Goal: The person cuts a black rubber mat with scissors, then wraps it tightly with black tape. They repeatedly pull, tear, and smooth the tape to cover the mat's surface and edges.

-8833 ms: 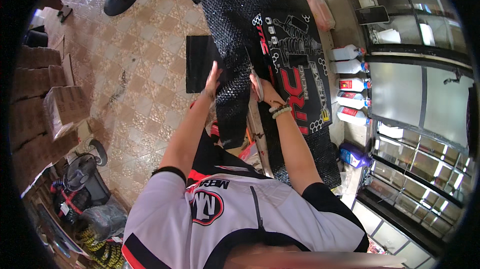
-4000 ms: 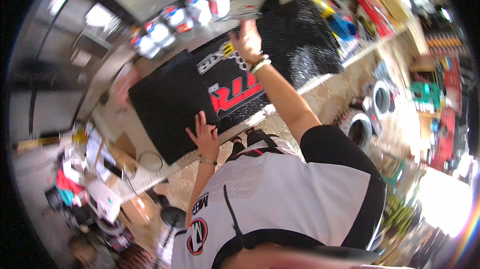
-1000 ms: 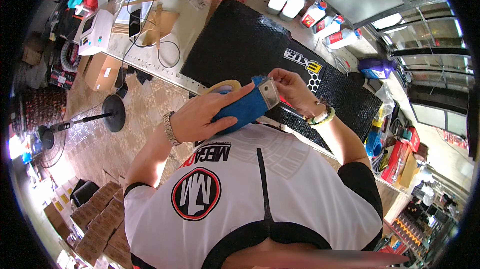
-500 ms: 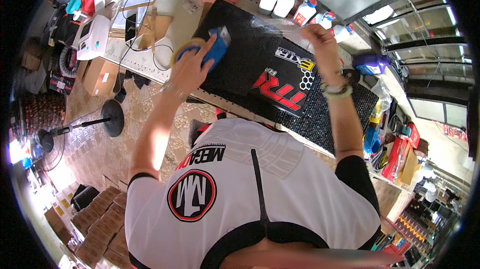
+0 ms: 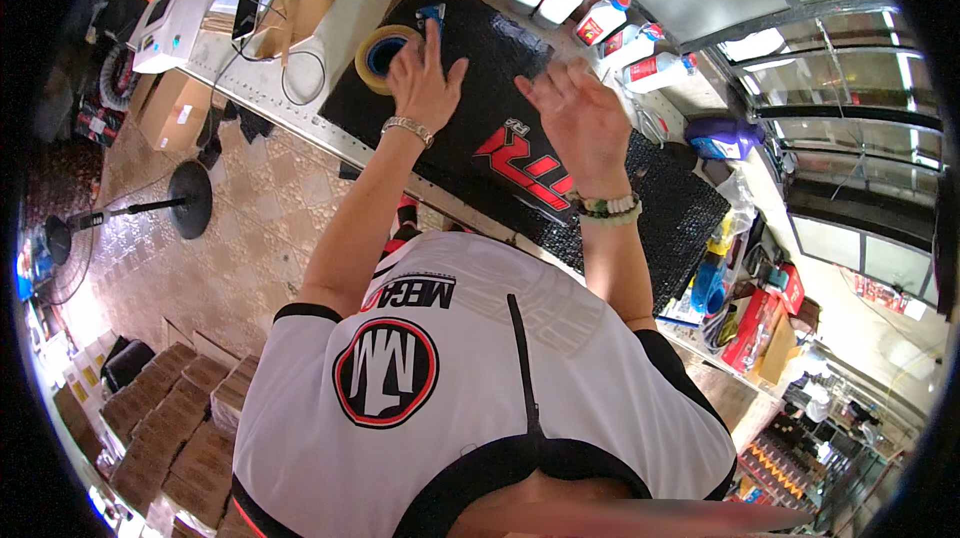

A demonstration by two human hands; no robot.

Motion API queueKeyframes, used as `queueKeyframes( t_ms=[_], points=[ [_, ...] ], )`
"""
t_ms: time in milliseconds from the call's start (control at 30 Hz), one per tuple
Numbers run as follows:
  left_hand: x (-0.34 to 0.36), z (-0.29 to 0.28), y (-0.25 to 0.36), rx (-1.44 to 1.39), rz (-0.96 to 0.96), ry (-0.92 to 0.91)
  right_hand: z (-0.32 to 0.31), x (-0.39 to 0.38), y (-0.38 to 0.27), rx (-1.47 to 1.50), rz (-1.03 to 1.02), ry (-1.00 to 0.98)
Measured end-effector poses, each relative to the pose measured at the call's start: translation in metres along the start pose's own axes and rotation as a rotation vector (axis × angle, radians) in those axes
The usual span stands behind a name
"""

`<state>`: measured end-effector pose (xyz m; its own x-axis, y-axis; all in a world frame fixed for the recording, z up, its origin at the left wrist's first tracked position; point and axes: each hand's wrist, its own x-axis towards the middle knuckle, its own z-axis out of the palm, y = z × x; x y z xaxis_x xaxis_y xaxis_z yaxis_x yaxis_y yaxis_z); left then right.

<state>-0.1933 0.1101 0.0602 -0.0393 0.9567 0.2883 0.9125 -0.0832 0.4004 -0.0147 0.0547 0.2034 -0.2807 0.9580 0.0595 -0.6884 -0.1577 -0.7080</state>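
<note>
My left hand grips a blue tape dispenser from above, its index finger stretched along the body and thumb out to the side. A wide yellowish tape roll shows beside the fingers; the palm hides much of the dispenser. Beneath lies a flat black package, partly covered in shiny dark wrap, with red and white print on its near side. My right hand is open over the package's right part, fingers spread, covering some of the print. Whether it touches the surface I cannot tell.
Black bubble wrap spreads under the package to the right. Several white bottles line the bench's far side, near a purple container. A white device and cables stand at left. A fan and stacked boxes are on the floor.
My right hand has let go of the stretched clear tape and come down and left, opening over the package. My left hand has shifted slightly up and right with the tape dispenser.
</note>
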Motion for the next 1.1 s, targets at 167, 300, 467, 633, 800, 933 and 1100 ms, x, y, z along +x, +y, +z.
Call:
queueKeyframes(
  t_ms=[167, 300, 467, 633, 800, 933, 1100],
  points=[
    [0.002, -0.023, 0.050, -1.967, -0.171, -0.816, -0.008, -0.019, -0.002, 0.607, 0.357, -0.295],
    [-0.037, -0.038, 0.082, -2.942, -0.221, -1.868, -0.003, -0.040, 0.005, 0.918, 0.527, -0.392],
    [-0.084, -0.052, 0.080, -2.323, -0.129, -1.349, -0.006, -0.059, 0.002, 1.208, 0.583, -0.508],
    [-0.103, -0.057, 0.084, -2.274, -0.349, -1.280, -0.014, -0.069, 0.005, 1.400, 0.629, -0.477],
    [-0.096, -0.049, 0.082, -1.974, -0.375, -0.994, -0.040, -0.069, -0.009, 1.263, 0.650, -0.262],
    [-0.070, -0.045, 0.032, -1.513, -0.422, -0.601, -0.103, -0.037, -0.035, 0.308, 0.536, 0.105],
    [-0.072, -0.008, 0.010, -1.061, -0.482, -0.423, -0.201, 0.035, -0.010, -0.829, 0.475, 0.463]
  ],
)
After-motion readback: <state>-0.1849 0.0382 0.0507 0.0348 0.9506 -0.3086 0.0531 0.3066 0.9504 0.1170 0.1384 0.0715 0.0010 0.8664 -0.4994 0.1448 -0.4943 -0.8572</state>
